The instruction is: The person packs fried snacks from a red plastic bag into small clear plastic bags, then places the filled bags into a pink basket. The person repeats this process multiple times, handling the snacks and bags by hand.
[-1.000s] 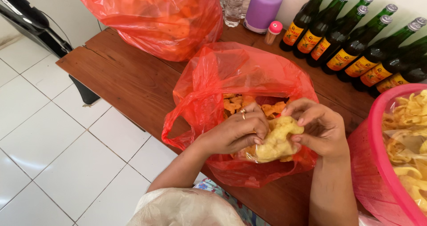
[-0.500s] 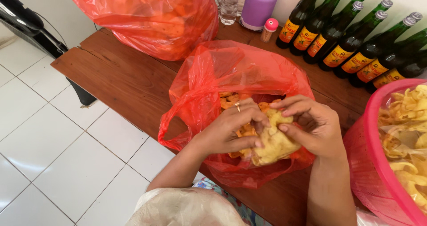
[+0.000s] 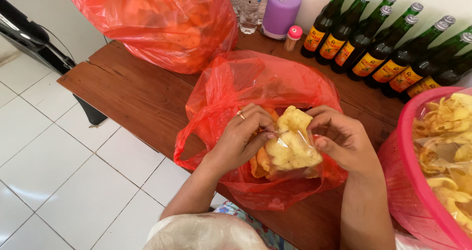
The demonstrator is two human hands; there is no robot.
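Both my hands hold a small clear plastic bag of pale yellow crackers (image 3: 294, 144) over the mouth of an open red plastic bag (image 3: 231, 90). My left hand (image 3: 241, 139), with a ring on one finger, pinches the small bag's left side. On the bag's right edge, near the top, my right hand (image 3: 341, 139) grips the plastic. Orange crackers (image 3: 256, 165) lie loose inside the red bag beneath the small bag. The red bag sits on a brown wooden table (image 3: 132, 95).
A second, fuller red bag (image 3: 157, 18) stands at the table's back left. Several dark green bottles (image 3: 383, 43) line the back right, beside a purple tissue holder (image 3: 280, 14). A pink tub (image 3: 418, 191) of crackers is at the right. White floor tiles lie left.
The small cracker bag has been lifted higher out of the red bag, and my fingers have shifted toward its top edge.
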